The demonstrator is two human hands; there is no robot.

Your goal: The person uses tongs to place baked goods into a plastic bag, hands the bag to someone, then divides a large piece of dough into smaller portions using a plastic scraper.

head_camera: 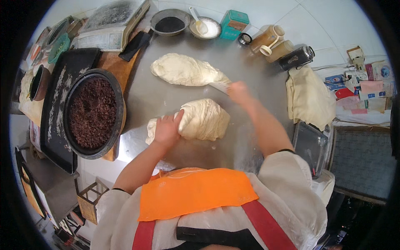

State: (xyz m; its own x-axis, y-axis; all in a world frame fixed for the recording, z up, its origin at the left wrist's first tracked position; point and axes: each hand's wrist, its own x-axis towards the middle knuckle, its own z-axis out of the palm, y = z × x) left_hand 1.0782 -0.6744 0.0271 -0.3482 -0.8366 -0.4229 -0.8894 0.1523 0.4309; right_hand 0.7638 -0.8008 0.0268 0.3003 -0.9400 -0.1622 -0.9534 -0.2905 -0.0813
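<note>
Two lumps of pale dough lie on a steel worktop (193, 156). My left hand (168, 128) grips the narrow left part of the nearer dough lump (204, 120), its thumb along the fold. Farther back is the longer dough lump (181, 69), its right end tapering. My right hand (240, 93) is closed on a flat pale scraper (220, 86), whose blade touches the tapered right end of that far lump; the hand is slightly blurred.
At left, a round black pan (120, 125) holds a dark red crumbly mass, beside a black tray (50, 137). A scale (100, 42), two bowls (170, 22), a green tin (234, 25) and bottles (265, 37) line the back. Folded cloth (307, 97) lies at right.
</note>
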